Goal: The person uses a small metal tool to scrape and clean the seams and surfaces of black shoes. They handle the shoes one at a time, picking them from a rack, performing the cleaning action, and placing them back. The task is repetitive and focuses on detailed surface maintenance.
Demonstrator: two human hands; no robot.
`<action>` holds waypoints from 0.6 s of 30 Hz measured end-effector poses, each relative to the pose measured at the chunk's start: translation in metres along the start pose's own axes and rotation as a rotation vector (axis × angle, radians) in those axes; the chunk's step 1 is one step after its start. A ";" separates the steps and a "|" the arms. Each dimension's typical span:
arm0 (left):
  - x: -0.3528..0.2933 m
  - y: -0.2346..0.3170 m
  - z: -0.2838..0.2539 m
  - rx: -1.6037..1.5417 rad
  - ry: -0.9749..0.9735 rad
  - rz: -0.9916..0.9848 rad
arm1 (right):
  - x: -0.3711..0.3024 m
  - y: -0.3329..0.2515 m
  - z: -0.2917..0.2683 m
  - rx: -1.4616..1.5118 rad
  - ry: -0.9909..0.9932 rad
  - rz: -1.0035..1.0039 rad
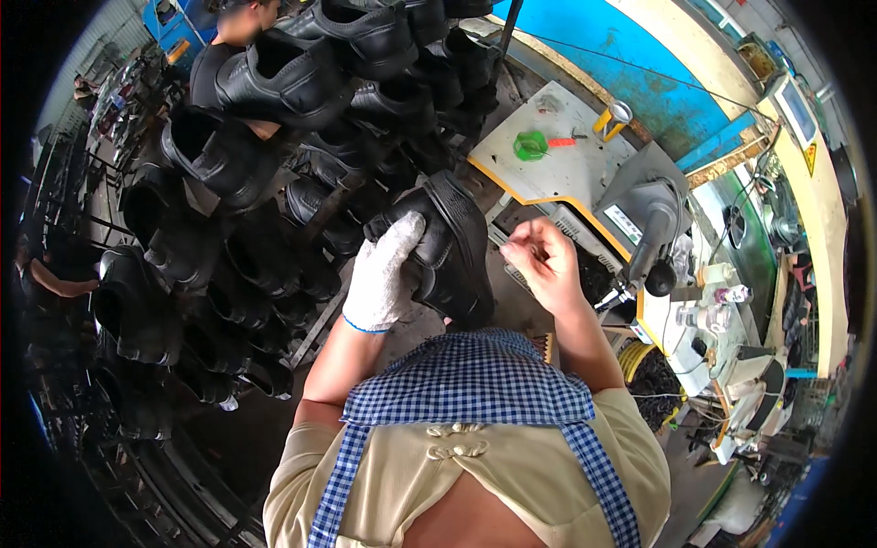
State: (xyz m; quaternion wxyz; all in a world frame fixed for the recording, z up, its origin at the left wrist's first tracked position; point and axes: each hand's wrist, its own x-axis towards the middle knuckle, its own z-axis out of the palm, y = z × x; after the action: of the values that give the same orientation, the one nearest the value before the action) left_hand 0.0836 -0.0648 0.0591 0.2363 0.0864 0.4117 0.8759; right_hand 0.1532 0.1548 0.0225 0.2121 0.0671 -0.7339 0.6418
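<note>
Black low-cut shoe [457, 239] was clasped by gloved left hand [387, 274], presumably for steadiness; right hand [548, 265], near edge of worktable [541, 183], was half-curled, contents indeterminable.

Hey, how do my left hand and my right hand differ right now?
The left hand wears a white glove; the right hand is bare. The left hand grips a black shoe; the right hand is curled beside it, not touching it, and I can't tell whether it pinches anything. Both forearms are bare.
</note>
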 end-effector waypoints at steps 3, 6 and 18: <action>0.002 0.003 -0.001 0.274 -0.160 -0.068 | 0.005 -0.038 -0.016 -0.378 -0.147 0.037; 0.021 -0.017 0.005 0.969 -0.682 0.549 | 0.009 -0.053 -0.023 -0.669 -0.396 -0.099; 0.067 -0.028 0.021 0.995 -0.370 0.334 | -0.011 0.093 -0.073 0.102 0.530 0.327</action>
State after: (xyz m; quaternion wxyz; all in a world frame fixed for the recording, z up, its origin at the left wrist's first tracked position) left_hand 0.0416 -0.0026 0.0483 0.0933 0.4043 0.7078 0.5717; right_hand 0.1454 0.2393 -0.0604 0.2862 -0.2109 -0.6209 0.6987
